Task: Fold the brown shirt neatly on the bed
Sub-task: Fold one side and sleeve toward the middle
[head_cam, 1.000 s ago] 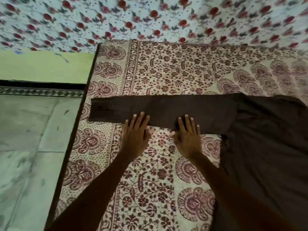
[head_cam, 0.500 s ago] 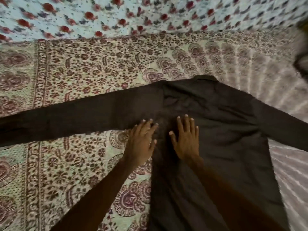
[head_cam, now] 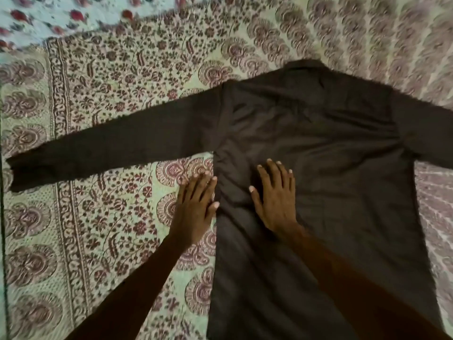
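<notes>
Printed cotton in cream and maroon, a bedspread [head_cam: 103, 99] of floral medallions and a banded border, is seen covering the bed [head_cam: 73, 241] across nearly the whole frame. A second sheet [head_cam: 49, 18], pale blue with red flowers, is visible only in the upper left corner, blurred.

The brown shirt [head_cam: 331, 143] is spread flat on the bedspread, occupying the centre and right of the frame. Its collar is turned toward the top of the frame and its hem runs off the lower edge. The left-of-frame sleeve [head_cam: 110, 148] is stretched out straight toward the left edge, with the cuff lying near the bedspread's border band. The other sleeve is cut off by the right edge of the frame. Light creases are seen in the fabric below the armpit at centre.

The right hand [head_cam: 274, 200] is laid flat, palm down, on the body of the shirt just inside its left-of-frame side seam, fingers spread and extended; nothing is gripped. The left hand [head_cam: 196, 207] is likewise laid open and flat, mostly on the bedspread just beside that seam, with its thumb touching the shirt's edge; nothing is held in it.
</notes>
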